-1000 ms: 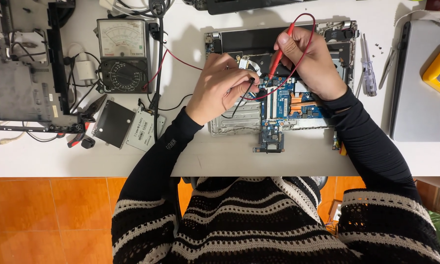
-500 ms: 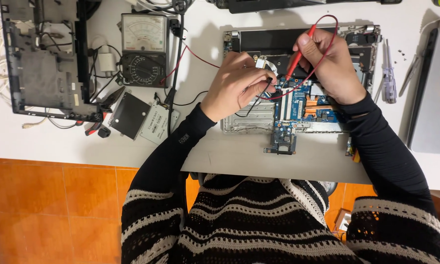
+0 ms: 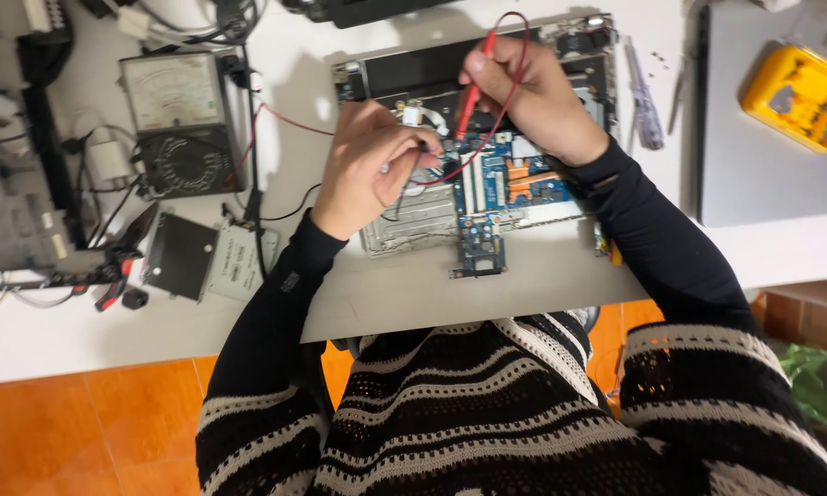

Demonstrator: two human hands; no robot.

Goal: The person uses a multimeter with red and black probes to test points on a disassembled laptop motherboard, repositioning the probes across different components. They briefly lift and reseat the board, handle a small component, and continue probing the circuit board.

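Opened laptop chassis [image 3: 413,225] flat on the white table [image 3: 542,276], blue motherboard [image 3: 489,184] exposed at its centre. Right hand [image 3: 533,96] over the upper right of the board, fingers pinched round a red test probe [image 3: 469,101] — shaft slanting down from between thumb and forefinger, tip reaching the board just below the fingertips. Red lead [image 3: 522,55] looping up over the knuckles and back down across the board. Left hand [image 3: 372,170] on the left part of the chassis, fingers curled tight round a black probe [image 3: 423,147], mostly hidden in the fist; only the dark end showing past the fingertips, right at the board's left edge. Both probe tips close together, the board lying directly under and between the two sets of fingers. Analog multimeter [image 3: 179,124] well to the left, red and black wires running from it toward the laptop. Hard drive [image 3: 182,255] and a second drive [image 3: 239,262] just beside it below the meter; red-handled pliers [image 3: 119,266] near them. Screwdriver [image 3: 643,96] just right of the chassis — grey laptop lid [image 3: 763,174] farther right, bearing a yellow meter [image 3: 799,96].
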